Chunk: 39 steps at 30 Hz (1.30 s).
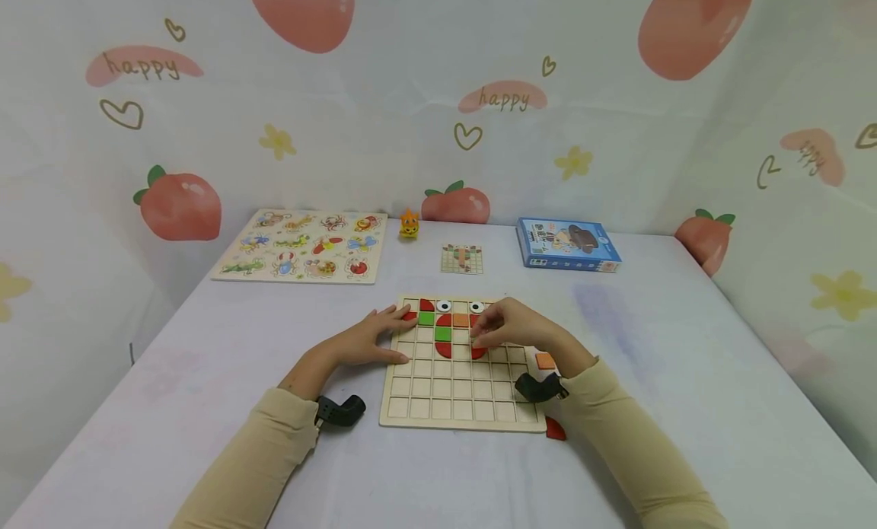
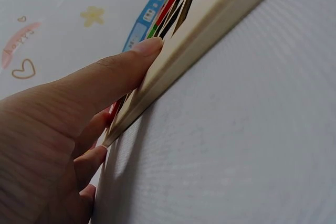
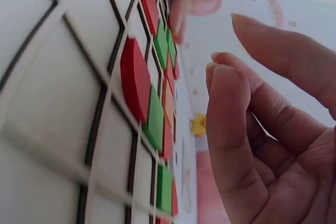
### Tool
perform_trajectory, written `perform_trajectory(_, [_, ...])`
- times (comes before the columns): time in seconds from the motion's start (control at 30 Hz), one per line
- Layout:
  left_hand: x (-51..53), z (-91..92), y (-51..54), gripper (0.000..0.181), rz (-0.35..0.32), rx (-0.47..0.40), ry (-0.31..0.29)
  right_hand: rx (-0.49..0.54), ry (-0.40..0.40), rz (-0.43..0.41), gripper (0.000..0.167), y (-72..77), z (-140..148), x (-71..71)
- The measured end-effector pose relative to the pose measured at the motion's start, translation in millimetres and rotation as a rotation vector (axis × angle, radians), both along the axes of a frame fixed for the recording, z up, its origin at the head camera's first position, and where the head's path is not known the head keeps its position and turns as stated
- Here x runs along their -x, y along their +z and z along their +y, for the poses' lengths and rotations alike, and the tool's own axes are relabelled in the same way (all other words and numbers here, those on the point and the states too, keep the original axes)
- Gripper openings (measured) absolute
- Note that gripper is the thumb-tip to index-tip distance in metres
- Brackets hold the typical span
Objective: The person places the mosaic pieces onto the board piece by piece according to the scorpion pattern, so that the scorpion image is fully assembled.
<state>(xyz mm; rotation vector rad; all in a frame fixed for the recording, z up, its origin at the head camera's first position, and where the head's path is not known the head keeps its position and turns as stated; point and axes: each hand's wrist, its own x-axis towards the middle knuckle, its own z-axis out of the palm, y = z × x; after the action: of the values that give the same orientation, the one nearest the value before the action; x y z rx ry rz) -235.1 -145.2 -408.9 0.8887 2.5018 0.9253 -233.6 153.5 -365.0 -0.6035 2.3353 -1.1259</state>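
A wooden grid board lies on the table, its upper part bearing green squares, curved red pieces, an orange square and two eye pieces. The left hand rests at the board's left side, fingers extended; in the left wrist view this hand has its thumb on the board's edge. Over the board's upper right is the right hand. The right wrist view shows that hand with bent fingers and nothing between them, beside a red piece and a green square.
A loose orange square and a red piece lie right of the board. Behind stand a picture card, a small orange toy and a blue box. An insect picture board lies at the back left.
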Motion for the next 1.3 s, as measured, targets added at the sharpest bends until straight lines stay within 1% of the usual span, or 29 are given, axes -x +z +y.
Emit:
perform_trajectory(0.3, [-2.0,-0.7,-0.1,0.072,0.009,-0.012,-0.002,-0.026,-0.073,0.002,0.026,4.2,39.1,-12.1])
perform_trajectory(0.47, [-2.5,-1.3,-0.1,0.072,0.021,-0.02,-0.004,-0.057,-0.11,0.033,0.028,5.2,59.9,-17.5])
perform_trajectory(0.57, [-2.6,-1.4,-0.2,0.072,0.026,-0.02,-0.003,-0.056,-0.122,0.04,0.029,4.2,71.6,-20.1])
perform_trajectory(0.7, [-2.3,-0.9,-1.0,0.071,0.034,-0.017,0.0,-0.027,-0.144,0.003,0.031,-0.8,84.3,-22.9])
perform_trajectory(0.83, [-1.4,-0.4,-3.4,0.072,0.058,-0.015,0.004,0.008,-0.161,-0.038,0.032,-8.1,91.4,-24.2])
perform_trajectory(0.9, [-0.9,-0.8,-4.8,0.072,0.069,-0.02,0.006,0.014,-0.162,-0.039,0.032,-11.1,92.7,-24.2])
perform_trajectory(1.13, [0.4,-0.4,-10.1,0.072,0.084,-0.019,0.013,-0.033,-0.191,-0.017,0.032,-15.5,96.3,-25.2])
perform_trajectory(1.3, [1.4,-0.3,-12.3,0.073,0.104,-0.016,0.016,-0.073,-0.169,-0.012,0.029,-17.6,98.6,-25.4])
